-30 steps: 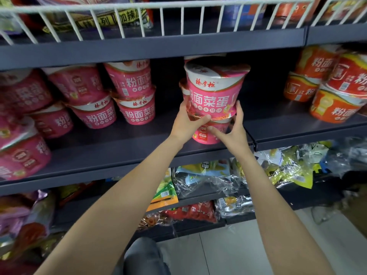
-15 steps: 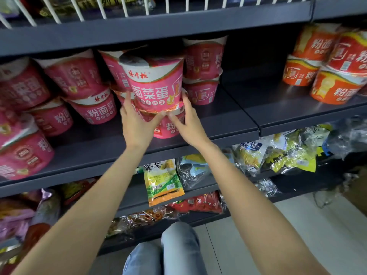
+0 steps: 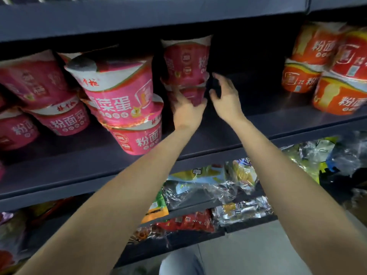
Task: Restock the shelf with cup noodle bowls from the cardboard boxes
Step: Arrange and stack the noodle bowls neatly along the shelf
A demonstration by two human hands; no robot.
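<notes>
Reaching into a dark grey metal shelf (image 3: 198, 135), a person works both bare hands toward a stack of two pink paper noodle bowls (image 3: 186, 64) at the shelf's middle. The left hand (image 3: 187, 114) lies against the front of the lower bowl in that stack, its fingers blurred, so whether they curl round the bowl or merely touch it cannot be told. The right hand (image 3: 226, 100) hangs just beside the stack on its right, fingers spread and loosely bent, holding nothing. To the left, nearer the shelf's front edge, a second pair of pink bowls stands free of both hands: a large pink-and-white bowl with white lettering (image 3: 117, 92) sits tilted on a lower pink bowl (image 3: 139, 137). More pink bowls (image 3: 39, 92) crowd the shelf's left end in stacks of two. Orange-and-red noodle bowls (image 3: 327, 76) are stacked at the far right, well apart from the hands, with a bare stretch of shelf between. Below, crinkled plastic snack packets (image 3: 208, 185) in green, yellow, red and silver fill the lower shelves. A knee in blue-grey denim (image 3: 180, 264) shows at the bottom edge, above pale floor tiles (image 3: 258, 255).
</notes>
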